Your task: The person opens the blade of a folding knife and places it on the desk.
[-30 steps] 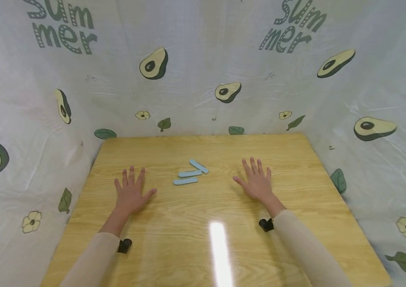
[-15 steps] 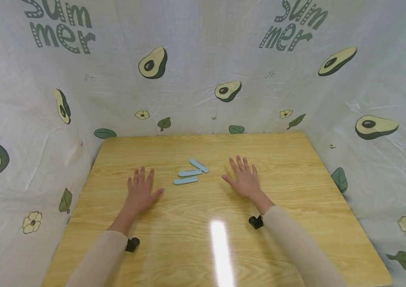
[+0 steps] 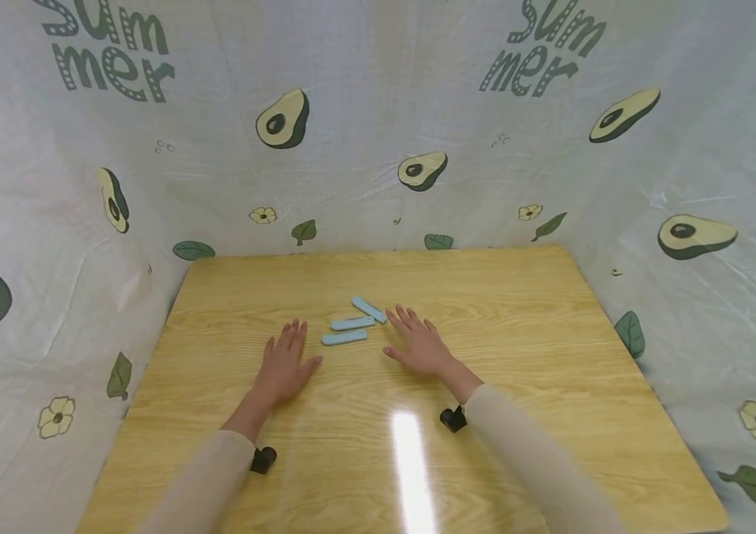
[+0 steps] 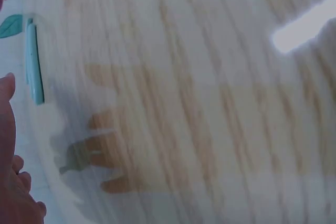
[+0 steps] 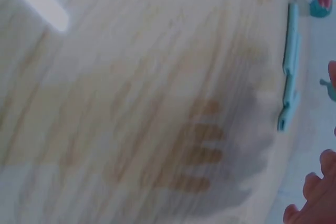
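Note:
Three slim light blue bars lie close together on the wooden table, each with one rounded end and a small dot near the other. They are the front bar (image 3: 344, 337), the middle bar (image 3: 352, 324) and the angled back bar (image 3: 369, 310). What they are, I cannot tell. My left hand (image 3: 282, 368) is left of the bars, fingers extended, holding nothing. To their right, my right hand (image 3: 421, 348) has its fingers spread, with fingertips close to the angled bar; contact is unclear. Both wrist views show the bars (image 4: 34, 64) (image 5: 289, 66) beyond the hands.
The wooden table (image 3: 518, 311) has a bright light reflection near its front. A pale cloth (image 3: 351, 193) printed with avocados, leaves and lettering hangs behind and on both sides. A small black camera sits at the left wrist (image 3: 263, 460) and the right wrist (image 3: 453, 419).
Both hands have moved inward toward the bars, the left hand rightward and the right hand leftward. The bars have stayed where they were.

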Action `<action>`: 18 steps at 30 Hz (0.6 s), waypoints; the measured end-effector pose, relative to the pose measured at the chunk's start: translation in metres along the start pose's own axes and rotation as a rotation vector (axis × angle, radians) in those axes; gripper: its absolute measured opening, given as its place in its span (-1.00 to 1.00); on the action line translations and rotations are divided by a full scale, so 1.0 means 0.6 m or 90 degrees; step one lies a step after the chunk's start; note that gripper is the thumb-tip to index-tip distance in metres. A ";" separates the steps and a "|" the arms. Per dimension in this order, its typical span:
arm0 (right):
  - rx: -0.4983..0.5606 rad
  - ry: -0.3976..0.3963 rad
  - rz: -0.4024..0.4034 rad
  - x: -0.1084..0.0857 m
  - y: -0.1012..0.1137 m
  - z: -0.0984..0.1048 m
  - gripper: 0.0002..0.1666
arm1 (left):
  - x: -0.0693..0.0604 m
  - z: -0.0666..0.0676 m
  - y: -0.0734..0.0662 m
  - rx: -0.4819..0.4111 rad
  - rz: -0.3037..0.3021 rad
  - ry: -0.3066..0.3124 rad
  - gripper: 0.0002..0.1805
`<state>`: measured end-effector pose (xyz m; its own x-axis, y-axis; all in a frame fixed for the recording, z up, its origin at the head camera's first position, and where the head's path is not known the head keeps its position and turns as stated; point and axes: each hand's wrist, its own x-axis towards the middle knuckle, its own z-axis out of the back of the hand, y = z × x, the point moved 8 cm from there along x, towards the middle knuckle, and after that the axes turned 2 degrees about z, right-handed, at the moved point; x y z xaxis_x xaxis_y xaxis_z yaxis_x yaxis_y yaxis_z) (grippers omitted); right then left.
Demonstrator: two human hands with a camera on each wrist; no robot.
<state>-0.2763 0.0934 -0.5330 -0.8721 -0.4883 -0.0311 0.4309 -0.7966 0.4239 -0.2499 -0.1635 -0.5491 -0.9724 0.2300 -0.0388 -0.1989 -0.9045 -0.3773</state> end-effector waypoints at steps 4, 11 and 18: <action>0.001 0.029 0.031 0.006 0.026 -0.028 -0.10 | 0.002 -0.015 -0.010 -0.018 0.001 0.007 -0.19; 0.031 0.056 0.040 0.013 0.051 -0.058 -0.15 | 0.004 -0.024 -0.015 -0.020 0.014 0.014 -0.24; 0.031 0.080 0.025 0.020 0.054 -0.074 -0.16 | 0.009 -0.040 -0.017 -0.015 0.014 0.046 -0.30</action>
<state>-0.2626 0.0458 -0.5597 -0.8174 -0.5624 -0.1249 0.4502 -0.7589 0.4705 -0.2499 -0.1443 -0.5677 -0.9649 0.2364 -0.1143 -0.1737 -0.9010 -0.3974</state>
